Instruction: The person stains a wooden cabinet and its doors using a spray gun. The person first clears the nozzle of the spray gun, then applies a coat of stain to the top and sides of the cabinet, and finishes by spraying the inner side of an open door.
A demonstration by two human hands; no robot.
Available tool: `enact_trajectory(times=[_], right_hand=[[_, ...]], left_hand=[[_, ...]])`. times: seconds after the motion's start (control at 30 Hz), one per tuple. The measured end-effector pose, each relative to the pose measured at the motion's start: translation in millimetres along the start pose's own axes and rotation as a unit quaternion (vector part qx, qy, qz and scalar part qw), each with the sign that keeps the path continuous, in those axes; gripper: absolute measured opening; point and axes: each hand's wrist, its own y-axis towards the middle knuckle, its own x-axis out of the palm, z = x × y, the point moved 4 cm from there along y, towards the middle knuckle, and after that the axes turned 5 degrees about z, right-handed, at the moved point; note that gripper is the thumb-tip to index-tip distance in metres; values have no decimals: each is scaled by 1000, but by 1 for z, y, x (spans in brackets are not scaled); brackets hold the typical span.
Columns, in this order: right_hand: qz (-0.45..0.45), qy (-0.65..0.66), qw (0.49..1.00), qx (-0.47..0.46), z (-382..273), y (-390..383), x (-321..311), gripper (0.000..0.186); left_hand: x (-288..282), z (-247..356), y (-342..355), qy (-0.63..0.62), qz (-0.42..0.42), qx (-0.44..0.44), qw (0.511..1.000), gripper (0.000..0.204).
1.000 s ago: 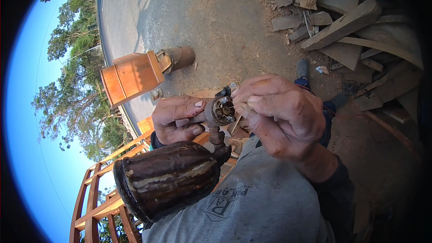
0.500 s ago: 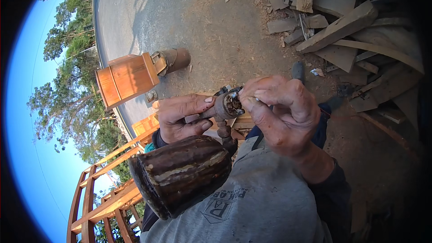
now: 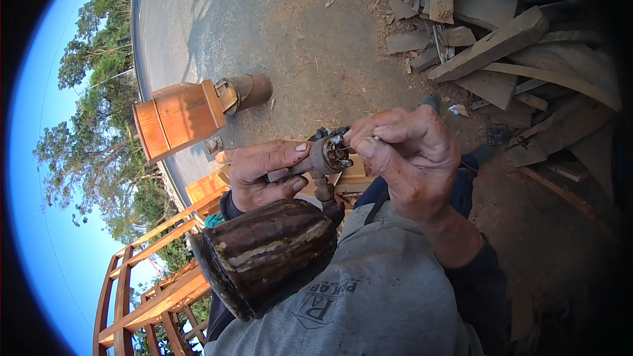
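My left hand (image 3: 267, 170) grips the short metal stem of a grimy tool that looks like a spray gun (image 3: 324, 158). Its round, open metal head faces right, with small parts inside. Below hangs its dark brown cup (image 3: 270, 250), streaked with drips and tilted against my grey shirt. My right hand (image 3: 412, 155) is closed in a pinch right at the head. Between thumb and forefinger is a thin wire-like piece (image 3: 344, 149) whose end reaches toward the head's opening. A small pale tip shows above the thumb. The fingertips partly hide the head's right side.
A heap of scrap boards (image 3: 501, 46) lies at the upper right. Ahead on the dusty ground, an orange-brown wooden piece (image 3: 178, 118) rests beside a rusty cylinder (image 3: 253, 91). A wooden frame (image 3: 148, 290) stands at the lower left. My foot (image 3: 484, 153) is right of my hands.
My right fingers have shifted slightly at the head, and the thin wire now shows more clearly. My left hand keeps the same grip. The whole view has drifted a little.
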Motion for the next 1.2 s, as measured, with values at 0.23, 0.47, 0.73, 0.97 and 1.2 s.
enact_trajectory(times=[0.23, 0.47, 0.73, 0.97, 1.2], right_hand=[[35, 5, 997, -63, -26, 14, -7, 23], [-14, -43, 998, -37, -11, 8, 5, 25], [-21, 2, 1000, -12, 15, 0, 33, 22], [-32, -45, 998, -26, 26, -7, 39, 23], [-85, -164, 975, -124, 23, 1, 48, 23]], left_hand=[[-6, 6, -5, 9, 12, -32, 999, 42], [-22, -1, -5, -56, 31, 8, 998, 41], [-33, -8, -20, -35, 0, -2, 999, 43], [-44, -14, -24, -10, -19, 33, 999, 45], [-48, -23, -33, -60, 5, 29, 998, 47]])
